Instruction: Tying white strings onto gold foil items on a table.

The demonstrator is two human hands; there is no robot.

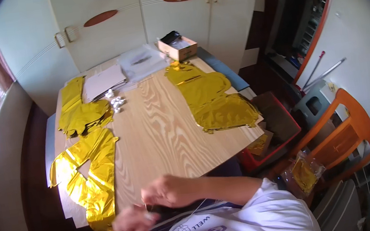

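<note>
At the near edge of the table my two hands are close together, fingers bent in a pinch. My right hand point(169, 191) is closed, with its fingertips just above and to the right of those of my left hand point(132, 227). A thin white string point(187, 217) runs by them across my lap, and its end seems to lie between my fingers. A tiny pale bit shows at my left fingertips, too small to name. Just left of my hands lies a flat, shiny gold foil balloon point(100, 186) with a hole in it, partly hanging over the table edge.
More flat gold foil balloons lie at the table's far left point(72, 105) and right point(213, 95). Small white bundles point(116, 101) sit beside a paper stack point(103, 82). Behind are a clear plastic sheet point(142, 62) and an open box point(178, 50). A wooden chair point(339, 134) stands right.
</note>
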